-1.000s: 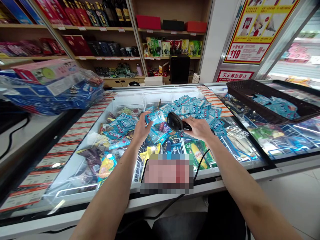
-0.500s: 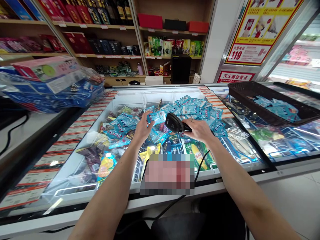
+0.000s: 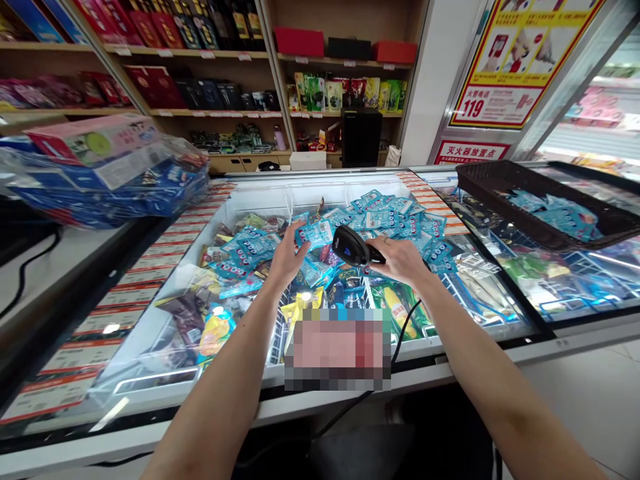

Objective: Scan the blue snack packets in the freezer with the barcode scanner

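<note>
My left hand (image 3: 289,257) pinches a light blue packet (image 3: 318,233) by its left end, above the glass top of a chest freezer (image 3: 197,380). In my right hand (image 3: 401,259) is a black barcode scanner (image 3: 350,247), gripped by its handle. Its head faces the packet from the right, a small gap apart. A blue spot shows on top of the scanner. Around both hands lie more blue packets, one pile (image 3: 390,212) at the back right and another (image 3: 250,250) on the left. The scanner's black cord (image 3: 404,333) hangs down from near my right wrist.
On the right a dark brown basket (image 3: 545,230) holds several blue packets. Plastic-wrapped blue boxes (image 3: 105,180) stand at the left. A blurred-out rectangle (image 3: 340,348) sits at the freezer's front edge. Stocked shelves (image 3: 200,53) rise behind.
Both hands keep nearly the same pose. A blue light now shows on the scanner that was not visible before. The view has shifted very slightly.
</note>
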A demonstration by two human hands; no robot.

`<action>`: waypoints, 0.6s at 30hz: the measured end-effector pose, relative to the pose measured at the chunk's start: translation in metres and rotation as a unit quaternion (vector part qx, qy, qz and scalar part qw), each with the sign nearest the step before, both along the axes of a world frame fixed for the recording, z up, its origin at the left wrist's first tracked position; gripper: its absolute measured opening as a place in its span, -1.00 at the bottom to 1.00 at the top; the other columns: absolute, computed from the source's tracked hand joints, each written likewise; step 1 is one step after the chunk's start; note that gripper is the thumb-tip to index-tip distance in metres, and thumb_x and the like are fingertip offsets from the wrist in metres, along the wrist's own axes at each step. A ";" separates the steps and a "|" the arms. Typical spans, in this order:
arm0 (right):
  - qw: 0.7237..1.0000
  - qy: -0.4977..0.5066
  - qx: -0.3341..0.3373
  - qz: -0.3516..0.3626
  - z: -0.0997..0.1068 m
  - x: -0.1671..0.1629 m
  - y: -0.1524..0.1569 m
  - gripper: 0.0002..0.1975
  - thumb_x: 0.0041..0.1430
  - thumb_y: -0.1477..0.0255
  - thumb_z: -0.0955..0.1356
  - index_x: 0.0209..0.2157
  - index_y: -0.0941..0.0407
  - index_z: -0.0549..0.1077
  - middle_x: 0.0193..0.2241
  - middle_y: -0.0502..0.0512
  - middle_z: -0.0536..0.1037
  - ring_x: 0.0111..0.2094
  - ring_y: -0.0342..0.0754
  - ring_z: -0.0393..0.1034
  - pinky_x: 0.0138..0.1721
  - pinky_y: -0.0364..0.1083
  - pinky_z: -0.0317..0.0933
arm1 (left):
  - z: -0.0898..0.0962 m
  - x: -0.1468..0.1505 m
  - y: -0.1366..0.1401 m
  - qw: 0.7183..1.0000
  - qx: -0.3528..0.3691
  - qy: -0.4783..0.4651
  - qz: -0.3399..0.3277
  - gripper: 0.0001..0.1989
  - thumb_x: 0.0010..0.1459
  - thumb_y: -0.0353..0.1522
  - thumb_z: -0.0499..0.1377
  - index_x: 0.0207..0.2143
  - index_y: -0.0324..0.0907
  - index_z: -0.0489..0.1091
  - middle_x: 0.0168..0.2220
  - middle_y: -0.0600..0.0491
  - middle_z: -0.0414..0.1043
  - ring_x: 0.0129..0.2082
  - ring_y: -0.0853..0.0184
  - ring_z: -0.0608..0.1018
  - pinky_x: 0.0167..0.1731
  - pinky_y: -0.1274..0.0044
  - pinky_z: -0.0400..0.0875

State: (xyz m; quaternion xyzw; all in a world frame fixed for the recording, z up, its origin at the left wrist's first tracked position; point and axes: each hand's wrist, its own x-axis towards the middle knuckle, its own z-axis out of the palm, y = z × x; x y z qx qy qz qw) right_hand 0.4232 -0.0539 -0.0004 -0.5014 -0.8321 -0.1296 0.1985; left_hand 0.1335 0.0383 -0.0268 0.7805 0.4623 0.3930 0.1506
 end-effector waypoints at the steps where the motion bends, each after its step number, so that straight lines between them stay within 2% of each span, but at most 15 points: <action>1: 1.000 -0.001 0.000 -0.002 0.000 0.000 0.000 -0.56 0.17 0.18 0.31 0.03 0.07 0.33 -0.21 0.08 0.54 -0.25 -0.04 0.43 -0.39 -0.13 0.11 | 0.000 0.000 0.000 1.000 0.001 0.002 0.001 -0.47 0.16 -0.21 0.06 0.17 -0.08 0.11 -0.22 0.02 0.38 -0.36 0.35 0.46 -0.25 0.43 0.42; 6: 1.000 -0.002 0.001 -0.020 0.001 0.000 -0.002 -0.58 0.18 0.20 0.29 0.04 0.06 0.34 -0.18 0.09 0.54 -0.24 -0.03 0.43 -0.38 -0.14 0.10 | 0.001 0.002 -0.002 0.999 0.027 0.024 0.022 -0.45 0.16 -0.22 0.05 0.19 -0.10 0.06 -0.07 -0.05 0.37 -0.31 0.32 0.47 -0.21 0.41 0.41; 9: 0.999 -0.010 -0.005 -0.038 0.002 0.001 -0.003 -0.61 0.18 0.23 0.29 0.02 0.06 0.35 -0.16 0.09 0.54 -0.24 -0.03 0.43 -0.39 -0.14 0.10 | 0.003 0.001 -0.004 0.993 0.051 0.021 0.101 -0.43 0.16 -0.25 0.05 0.20 -0.16 0.03 -0.06 -0.10 0.36 -0.22 0.23 0.48 -0.13 0.36 0.38; 12: 0.998 -0.016 -0.012 -0.056 0.002 0.002 -0.003 -0.60 0.17 0.23 0.29 0.02 0.05 0.36 -0.14 0.09 0.53 -0.25 -0.02 0.44 -0.38 -0.13 0.11 | 0.005 0.001 -0.008 0.979 0.066 0.020 0.193 -0.47 0.14 -0.30 0.04 0.16 -0.21 0.09 -0.07 -0.13 0.36 -0.10 0.13 0.45 -0.04 0.28 0.32; 16: 0.997 -0.018 -0.018 -0.075 0.004 0.007 -0.001 -0.59 0.17 0.23 0.28 0.05 0.03 0.34 -0.12 0.08 0.53 -0.24 -0.02 0.43 -0.37 -0.13 0.12 | 0.011 0.005 -0.018 0.953 0.099 0.052 0.283 -0.52 0.08 -0.32 0.09 0.08 -0.21 0.24 0.03 -0.21 0.26 0.09 -0.01 0.29 0.08 0.15 0.16; 18: 0.996 -0.016 -0.020 -0.089 0.005 0.009 -0.001 -0.59 0.17 0.24 0.28 0.05 0.03 0.33 -0.10 0.09 0.52 -0.24 -0.02 0.43 -0.37 -0.13 0.12 | 0.013 0.008 -0.024 0.946 0.119 0.078 0.293 -0.53 0.07 -0.31 0.09 0.07 -0.19 0.28 0.15 -0.20 0.15 0.17 -0.04 0.19 0.14 0.12 0.05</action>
